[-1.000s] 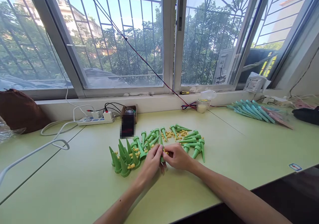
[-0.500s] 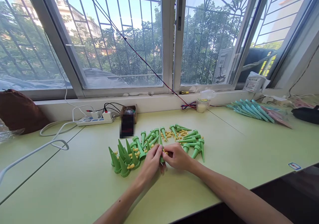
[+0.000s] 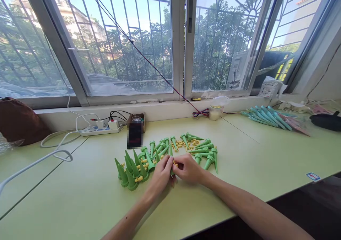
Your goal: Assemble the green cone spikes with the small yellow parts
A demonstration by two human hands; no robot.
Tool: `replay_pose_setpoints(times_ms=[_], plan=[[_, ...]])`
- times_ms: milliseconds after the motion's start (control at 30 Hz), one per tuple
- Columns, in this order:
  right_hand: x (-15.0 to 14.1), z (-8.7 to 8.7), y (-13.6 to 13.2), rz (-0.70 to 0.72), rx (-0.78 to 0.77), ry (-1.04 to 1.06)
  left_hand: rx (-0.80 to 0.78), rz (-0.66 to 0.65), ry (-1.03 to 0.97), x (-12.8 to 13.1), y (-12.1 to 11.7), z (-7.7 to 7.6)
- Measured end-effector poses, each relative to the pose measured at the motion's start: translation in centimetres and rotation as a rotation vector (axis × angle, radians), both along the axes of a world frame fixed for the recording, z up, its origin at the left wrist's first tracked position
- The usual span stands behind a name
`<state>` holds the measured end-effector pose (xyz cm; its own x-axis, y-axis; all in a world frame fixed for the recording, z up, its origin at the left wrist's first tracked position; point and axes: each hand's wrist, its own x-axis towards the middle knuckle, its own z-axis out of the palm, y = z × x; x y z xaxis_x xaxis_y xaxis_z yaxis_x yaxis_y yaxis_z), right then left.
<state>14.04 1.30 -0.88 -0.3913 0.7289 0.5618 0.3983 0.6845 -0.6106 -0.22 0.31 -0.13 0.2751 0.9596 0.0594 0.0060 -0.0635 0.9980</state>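
1. Two bare hands meet over the desk, working on one green cone held upright between them, its tip rising above the fingers.
2. One yellow fitting is pinched in the right hand, thumb and finger pressed together in a tight grip against the cone's side. The left hand has its grip closed around the cone.
3. About seven upright cones stand clustered to the left, with a few yellow pieces among them. A ragged arc of lying cones, more than a dozen and partly overlapping, curves behind the hands and round to the right.
4. Dozens of small yellow pieces, too many and too small to count, lie loose inside the arc.
5. The desk's near edge slants up to the right, past the right forearm; one sticker sits close to it. Plain desktop stretches between the right-hand cones and that sticker.
6. One open cardboard box holds clear wrapping, with a dark, pixelated object in front. One jar with pale contents stands near the sill, and several blue-green packets fan out farther right.
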Motion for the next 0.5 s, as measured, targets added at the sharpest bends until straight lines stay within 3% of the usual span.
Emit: replay_pose_setpoints(times_ms=[500], plan=[[-0.10,-0.27,0.34,0.022,0.002,0.024,0.077,0.002,0.054,-0.19,0.25,-0.54]])
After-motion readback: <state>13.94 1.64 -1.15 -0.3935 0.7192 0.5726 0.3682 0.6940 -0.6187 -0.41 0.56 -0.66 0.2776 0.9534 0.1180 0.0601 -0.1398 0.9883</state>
